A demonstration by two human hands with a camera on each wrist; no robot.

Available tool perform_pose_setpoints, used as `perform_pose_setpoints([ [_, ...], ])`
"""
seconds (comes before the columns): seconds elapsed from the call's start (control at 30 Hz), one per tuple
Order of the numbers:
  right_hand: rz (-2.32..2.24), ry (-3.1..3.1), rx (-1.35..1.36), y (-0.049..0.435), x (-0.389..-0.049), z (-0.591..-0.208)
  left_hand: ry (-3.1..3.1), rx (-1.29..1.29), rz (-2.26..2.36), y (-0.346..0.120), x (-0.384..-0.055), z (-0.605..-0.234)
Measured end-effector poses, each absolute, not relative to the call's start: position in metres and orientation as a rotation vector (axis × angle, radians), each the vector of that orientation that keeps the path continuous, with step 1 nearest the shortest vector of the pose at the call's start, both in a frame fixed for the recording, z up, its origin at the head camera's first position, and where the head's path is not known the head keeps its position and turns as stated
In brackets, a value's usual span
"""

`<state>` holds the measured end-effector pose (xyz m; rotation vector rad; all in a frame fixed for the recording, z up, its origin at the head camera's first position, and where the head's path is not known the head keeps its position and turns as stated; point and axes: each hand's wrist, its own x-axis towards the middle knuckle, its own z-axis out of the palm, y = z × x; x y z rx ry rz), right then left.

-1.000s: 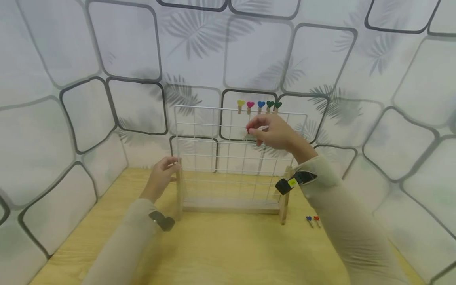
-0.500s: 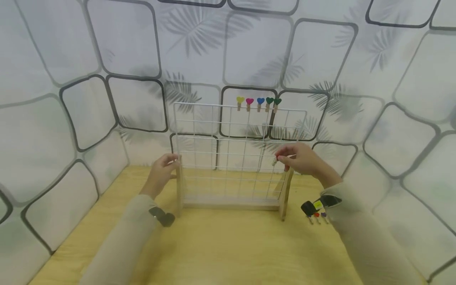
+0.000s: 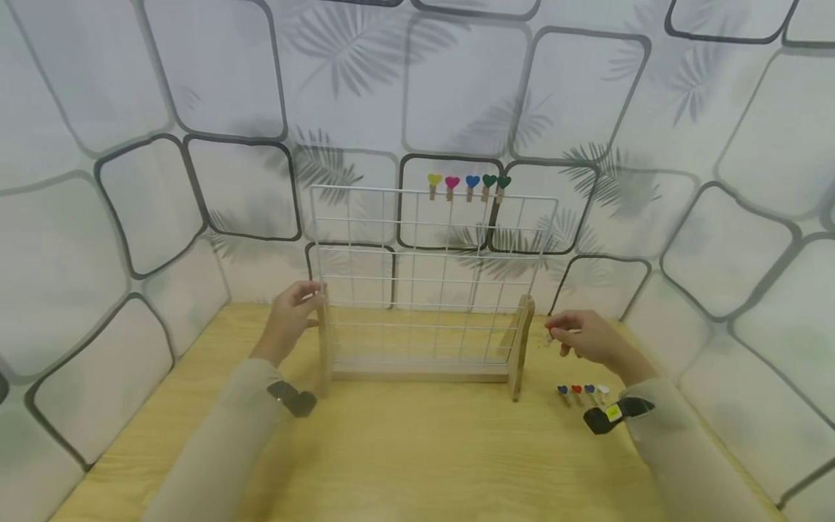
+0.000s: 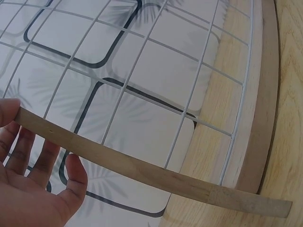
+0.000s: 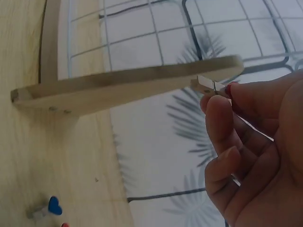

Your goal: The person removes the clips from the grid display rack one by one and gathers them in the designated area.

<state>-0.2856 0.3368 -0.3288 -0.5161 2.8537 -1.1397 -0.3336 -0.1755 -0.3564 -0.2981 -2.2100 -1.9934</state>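
A white wire grid rack (image 3: 430,279) with wooden side posts stands on the table. My left hand (image 3: 288,322) holds the top of its left wooden post (image 4: 128,165), thumb on one side and fingers on the other. To the right of the rack, my right hand (image 3: 583,337) pinches a small wooden clothespin (image 5: 206,86) by its red end, bare tip pointing outward. Along the rack's top wire sit heart clothespins: yellow (image 3: 434,181), pink (image 3: 452,183), blue (image 3: 472,183) and two dark green (image 3: 489,183).
On the table right of the rack lies a short row of heart clothespins: blue (image 3: 562,391), red (image 3: 577,390), another blue (image 3: 590,390) and white (image 3: 603,391). The patterned wall covering (image 3: 470,87) surrounds the wooden table (image 3: 417,442) behind and at both sides.
My right hand has moved from in front of the grid down and right, past the right post, carrying the red clothespin. More of the table clothespins now show. The left hand stays on its post.
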Motion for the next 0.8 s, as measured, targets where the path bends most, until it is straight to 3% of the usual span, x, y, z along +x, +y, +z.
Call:
perform_pose_setpoints([
  [0.8, -1.149, 2.936, 0.014, 0.440, -0.253, -0.424, -2.208, -0.294, -1.992, -0.173, -0.331, -0.356],
])
